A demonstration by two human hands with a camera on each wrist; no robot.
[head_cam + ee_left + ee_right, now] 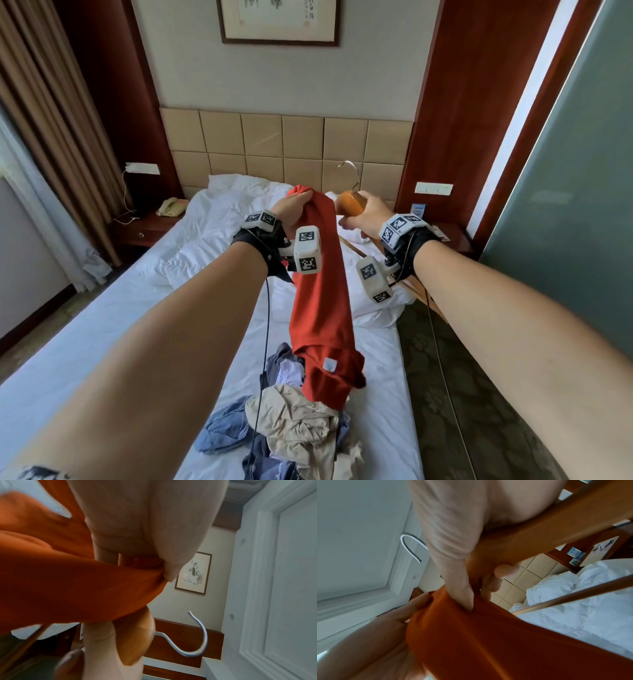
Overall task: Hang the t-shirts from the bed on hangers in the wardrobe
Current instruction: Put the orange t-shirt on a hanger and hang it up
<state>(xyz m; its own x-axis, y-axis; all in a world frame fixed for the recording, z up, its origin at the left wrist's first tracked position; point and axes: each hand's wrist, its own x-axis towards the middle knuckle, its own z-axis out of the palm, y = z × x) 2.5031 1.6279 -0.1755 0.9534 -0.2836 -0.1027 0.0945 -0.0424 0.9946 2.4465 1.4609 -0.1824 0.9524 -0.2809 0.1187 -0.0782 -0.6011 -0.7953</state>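
A red-orange t-shirt (pixel 320 291) hangs bunched over the bed, its lower end on the clothes pile. My left hand (pixel 294 205) grips its top edge; in the left wrist view the fingers pinch the t-shirt (pixel 72 577). My right hand (pixel 364 214) holds a wooden hanger (pixel 349 202) by its shoulder, just right of the shirt, metal hook (pixel 351 173) pointing up. In the right wrist view the thumb presses into the t-shirt (pixel 488 635) while the fingers curl round the hanger (pixel 539 534). The hanger's lower bar (pixel 573 596) crosses the view.
A pile of blue, beige and white clothes (pixel 291 421) lies at the near end of the bed (pixel 102 325). A crumpled white duvet (pixel 219 219) covers the far end. A bedside table with a phone (pixel 169 207) stands left; patterned carpet (pixel 455 394) runs along the right.
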